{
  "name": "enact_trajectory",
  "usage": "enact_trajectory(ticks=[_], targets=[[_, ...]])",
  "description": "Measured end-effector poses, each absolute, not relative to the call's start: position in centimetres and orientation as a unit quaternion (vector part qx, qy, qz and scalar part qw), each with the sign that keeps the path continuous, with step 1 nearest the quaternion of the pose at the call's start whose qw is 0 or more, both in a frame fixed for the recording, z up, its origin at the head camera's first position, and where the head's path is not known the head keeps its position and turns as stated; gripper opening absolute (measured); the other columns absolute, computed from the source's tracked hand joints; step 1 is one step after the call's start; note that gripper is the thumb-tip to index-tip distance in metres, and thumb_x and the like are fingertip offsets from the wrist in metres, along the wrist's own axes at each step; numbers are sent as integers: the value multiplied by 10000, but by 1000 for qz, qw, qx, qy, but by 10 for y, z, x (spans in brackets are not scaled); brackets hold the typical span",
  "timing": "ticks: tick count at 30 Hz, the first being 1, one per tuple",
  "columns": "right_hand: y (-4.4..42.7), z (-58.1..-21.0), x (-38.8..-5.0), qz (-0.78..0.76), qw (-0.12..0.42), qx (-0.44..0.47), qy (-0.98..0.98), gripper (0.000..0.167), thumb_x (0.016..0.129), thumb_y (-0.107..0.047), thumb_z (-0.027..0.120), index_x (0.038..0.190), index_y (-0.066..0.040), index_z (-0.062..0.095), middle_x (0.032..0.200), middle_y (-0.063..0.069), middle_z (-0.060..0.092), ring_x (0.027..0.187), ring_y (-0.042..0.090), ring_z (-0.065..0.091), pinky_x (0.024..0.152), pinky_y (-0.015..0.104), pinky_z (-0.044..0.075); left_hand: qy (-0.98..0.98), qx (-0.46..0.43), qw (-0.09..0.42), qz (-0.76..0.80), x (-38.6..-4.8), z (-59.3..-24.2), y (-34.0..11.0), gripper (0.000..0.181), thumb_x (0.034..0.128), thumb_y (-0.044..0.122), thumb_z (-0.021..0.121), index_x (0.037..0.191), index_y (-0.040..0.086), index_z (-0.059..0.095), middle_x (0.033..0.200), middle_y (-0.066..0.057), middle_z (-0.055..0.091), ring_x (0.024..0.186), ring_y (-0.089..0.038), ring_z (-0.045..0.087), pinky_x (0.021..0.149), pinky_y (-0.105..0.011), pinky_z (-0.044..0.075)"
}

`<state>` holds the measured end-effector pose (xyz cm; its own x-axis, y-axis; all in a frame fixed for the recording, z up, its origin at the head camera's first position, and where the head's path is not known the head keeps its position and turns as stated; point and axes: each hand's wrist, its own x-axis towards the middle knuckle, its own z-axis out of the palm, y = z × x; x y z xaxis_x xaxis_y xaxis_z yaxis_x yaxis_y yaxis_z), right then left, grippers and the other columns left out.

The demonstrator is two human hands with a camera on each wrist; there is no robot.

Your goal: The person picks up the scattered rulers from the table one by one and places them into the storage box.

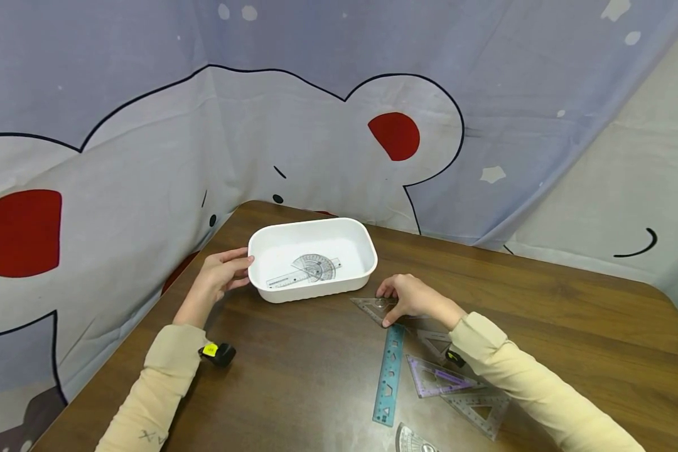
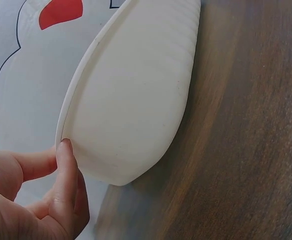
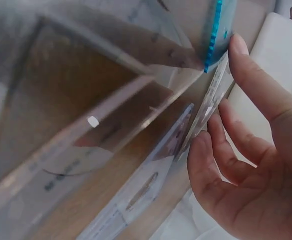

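Note:
A white tray (image 1: 311, 291) holds a clear ruler (image 1: 287, 280) and a clear protractor (image 1: 316, 266). My left hand (image 1: 221, 274) pinches the tray's left rim between thumb and fingers; the left wrist view shows the hand (image 2: 46, 195) at the rim of the tray (image 2: 131, 95). Just right of the tray's front corner, my right hand (image 1: 411, 297) grips a clear set square (image 1: 368, 304) by its edges, near the table surface. In the right wrist view the hand (image 3: 255, 145) has thumb and fingers on the thin clear set square (image 3: 210, 100).
A teal ruler (image 1: 388, 376), a purple-marked set square (image 1: 429, 379), other clear set squares (image 1: 486, 408) and a protractor (image 1: 411, 441) lie on the wooden table (image 1: 294, 364), front right. A patterned cloth (image 1: 316, 144) hangs behind.

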<state>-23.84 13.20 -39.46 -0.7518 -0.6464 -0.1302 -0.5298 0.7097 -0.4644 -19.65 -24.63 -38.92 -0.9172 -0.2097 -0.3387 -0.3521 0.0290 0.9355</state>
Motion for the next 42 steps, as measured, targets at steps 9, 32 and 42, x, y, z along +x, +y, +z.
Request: enact_trajectory(ticks=[9,32,42], targets=[[129,-391,-241,-187,160,-324,913,487,595,-189,918,985,-46,664,970,82,663,913,217,611,833,359,540,707,-185,50,681,-198,-391,-246,583,930,139,627,1451,20,396,842,61,612,697,-21,629,645,-162,582],[154,-406,-270,-336,217,-337,852,275,809,-52,753,1024,73,634,903,166,646,805,161,613,710,198,536,708,-186,40,680,-195,-391,-247,575,931,133,626,1446,11,400,899,28,612,705,-23,630,655,-161,582],[161,-405,-272,-389,272,-308,825,300,862,-54,696,1110,101,628,925,129,652,802,119,596,688,202,536,711,-191,43,675,-196,-391,-247,575,927,136,632,1443,16,407,933,9,606,706,-25,631,662,-169,585]])
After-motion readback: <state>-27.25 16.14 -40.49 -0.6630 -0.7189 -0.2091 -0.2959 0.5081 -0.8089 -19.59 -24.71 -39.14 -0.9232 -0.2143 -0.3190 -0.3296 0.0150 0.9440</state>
